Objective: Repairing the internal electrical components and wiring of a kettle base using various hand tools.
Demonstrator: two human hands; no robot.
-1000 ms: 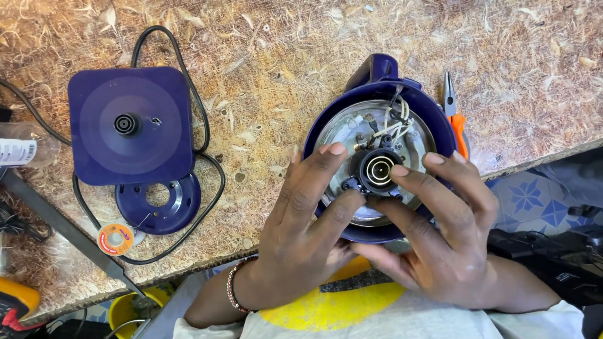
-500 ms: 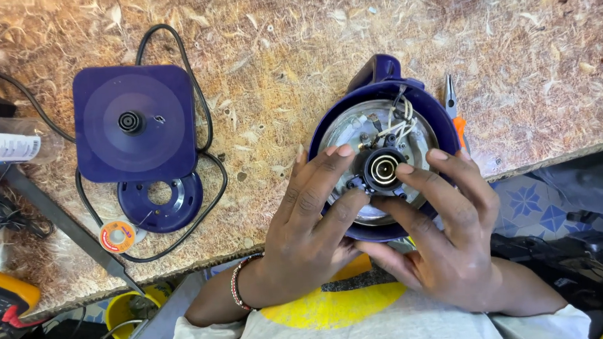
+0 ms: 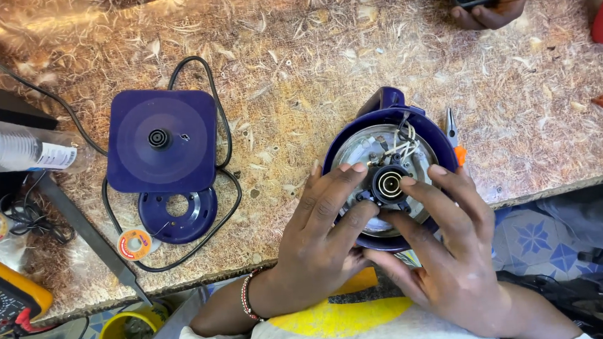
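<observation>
My left hand lay spread, fingers half open, fingertips pressing the black round connector at the middle of the upturned blue kettle, which stood at the near edge of the chipboard bench. My right hand was just as loosely open, fingertips touching the connector's other side. Orange-handled pliers lay just beside the kettle.

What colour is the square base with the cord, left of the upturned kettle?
Dark blue, with a black cord; the square base shows clearly in the head view.
</observation>
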